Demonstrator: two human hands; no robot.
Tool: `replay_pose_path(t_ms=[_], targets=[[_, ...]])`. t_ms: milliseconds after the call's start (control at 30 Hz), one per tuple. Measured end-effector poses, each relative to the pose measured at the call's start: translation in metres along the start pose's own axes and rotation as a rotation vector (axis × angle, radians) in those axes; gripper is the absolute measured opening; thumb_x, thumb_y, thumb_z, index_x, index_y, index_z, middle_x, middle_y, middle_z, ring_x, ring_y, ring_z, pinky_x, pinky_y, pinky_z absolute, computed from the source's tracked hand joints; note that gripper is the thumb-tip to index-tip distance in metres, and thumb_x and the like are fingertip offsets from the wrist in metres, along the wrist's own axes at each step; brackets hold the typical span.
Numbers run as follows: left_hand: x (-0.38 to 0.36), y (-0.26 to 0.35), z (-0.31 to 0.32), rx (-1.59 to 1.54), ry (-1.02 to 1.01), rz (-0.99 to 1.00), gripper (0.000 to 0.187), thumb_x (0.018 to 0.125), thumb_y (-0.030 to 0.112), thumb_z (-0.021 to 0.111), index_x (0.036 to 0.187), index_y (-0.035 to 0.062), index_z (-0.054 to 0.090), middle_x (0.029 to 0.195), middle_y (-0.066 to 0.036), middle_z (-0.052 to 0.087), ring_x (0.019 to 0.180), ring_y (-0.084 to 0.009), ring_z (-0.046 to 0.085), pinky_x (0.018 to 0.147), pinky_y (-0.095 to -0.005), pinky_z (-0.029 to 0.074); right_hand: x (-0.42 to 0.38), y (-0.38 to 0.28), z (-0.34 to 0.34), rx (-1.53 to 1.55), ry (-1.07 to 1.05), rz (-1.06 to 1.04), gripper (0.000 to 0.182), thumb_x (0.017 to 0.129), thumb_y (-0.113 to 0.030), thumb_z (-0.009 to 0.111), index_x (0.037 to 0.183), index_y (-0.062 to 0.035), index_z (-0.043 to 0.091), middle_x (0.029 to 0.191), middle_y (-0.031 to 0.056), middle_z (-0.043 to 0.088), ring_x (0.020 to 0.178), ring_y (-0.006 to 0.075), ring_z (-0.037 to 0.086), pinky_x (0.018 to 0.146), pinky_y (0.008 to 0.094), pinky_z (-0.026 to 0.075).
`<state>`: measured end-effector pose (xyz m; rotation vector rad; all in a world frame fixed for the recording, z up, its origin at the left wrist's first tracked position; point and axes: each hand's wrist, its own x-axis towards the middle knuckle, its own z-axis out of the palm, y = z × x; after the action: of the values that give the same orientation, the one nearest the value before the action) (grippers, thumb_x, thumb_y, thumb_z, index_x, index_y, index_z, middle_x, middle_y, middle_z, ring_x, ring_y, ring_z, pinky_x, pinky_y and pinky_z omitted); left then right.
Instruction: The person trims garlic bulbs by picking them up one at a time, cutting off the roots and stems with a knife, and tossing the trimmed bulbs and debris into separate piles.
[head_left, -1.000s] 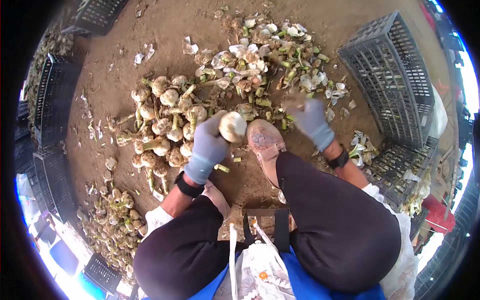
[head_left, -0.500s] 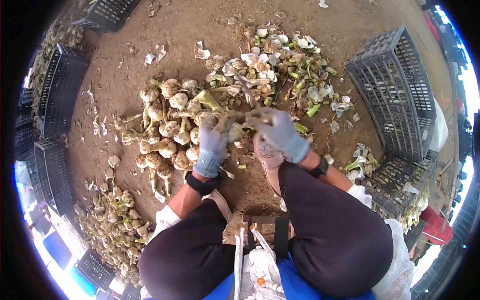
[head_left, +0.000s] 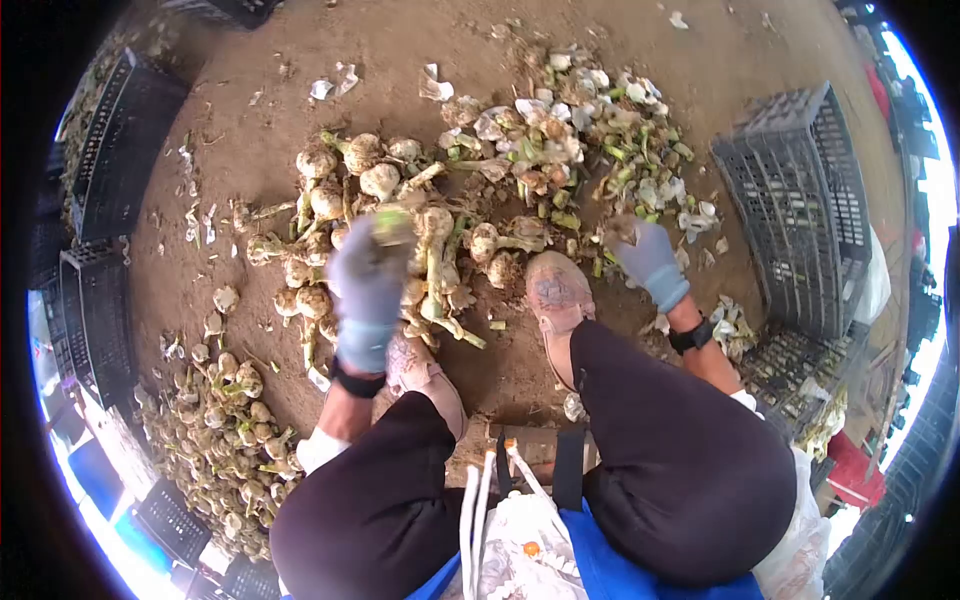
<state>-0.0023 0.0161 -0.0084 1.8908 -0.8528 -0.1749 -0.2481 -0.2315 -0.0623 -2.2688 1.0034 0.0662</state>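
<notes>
Here, left hand (head_left: pixel 368 272), garlic (head_left: pixel 394 226) (blurred), axis unclear

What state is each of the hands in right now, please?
Left hand: blurred over the garlic; grip cannot be told.
Right hand: partly curled; grip cannot be told.

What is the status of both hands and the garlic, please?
Left hand blurred over garlic, grip unclear. Right hand by scraps, grip unclear. Garlic heaped, stems showing. Scraps alongside.

grey gloves (head_left: pixel 648 255) | pale-blue cuffs (head_left: pixel 668 288) | black wristbands (head_left: pixel 692 336) | dark trousers (head_left: pixel 690 450) | pinkish shoes (head_left: pixel 557 290) | white sleeves (head_left: pixel 320 450)
</notes>
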Motion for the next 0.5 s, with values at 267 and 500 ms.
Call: replay_pose_path(t_ms=[267, 500], targets=[[-0.092, -0.058, -0.247, 1.546, 0.205, -0.476, 0.032, 0.085, 0.021, 0.058, 0.112, 0.0044, 0.06, 0.095, -0.012, 0.065, 0.076, -0.0182, 0.062, 0.061, -0.0272, 0.051, 0.003, -0.104, 0.063, -0.117, -0.11, -0.462, 0.054, 0.075, -0.03, 0.065, 0.118, -0.0021, 0.051, 0.093, 0.0142, 0.062, 0.08, 0.031, 0.064, 0.066, 0.04, 0.051], [-0.025, 0.012, -0.057, -0.479, -0.165, -0.739, 0.034, 0.086, 0.019, 0.049, 0.112, -0.0015, 0.057, 0.103, -0.01, 0.061, 0.095, -0.0162, 0.056, 0.082, -0.0275, 0.044, 0.028, -0.116, 0.064, 0.057, -0.032, -0.414, 0.058, 0.076, -0.042, 0.067, 0.115, -0.0014, 0.053, 0.094, 0.0171, 0.063, 0.081, 0.026, 0.064, 0.07, 0.038, 0.052]])
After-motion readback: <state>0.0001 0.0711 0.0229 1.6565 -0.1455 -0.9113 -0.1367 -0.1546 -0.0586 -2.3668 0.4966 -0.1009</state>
